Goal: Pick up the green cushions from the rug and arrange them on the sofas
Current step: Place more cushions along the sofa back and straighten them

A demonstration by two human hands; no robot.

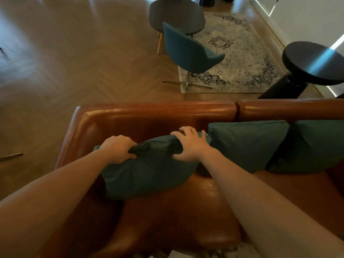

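The soft dark-green square fabric cushion [149,172] stands tilted on the seat of the brown leather sofa [158,110]. The left grip [117,148] pinches its top edge near the corner, and the right grip [189,144] clasps that edge with fingers spread over it and thumb on the front. It seems to stop short of the backrest beyond the grips, so if let go it may flop forward or slide on the slick leather. A sideways shove could knock askew the second green cushion [245,144] just right of the right grip.
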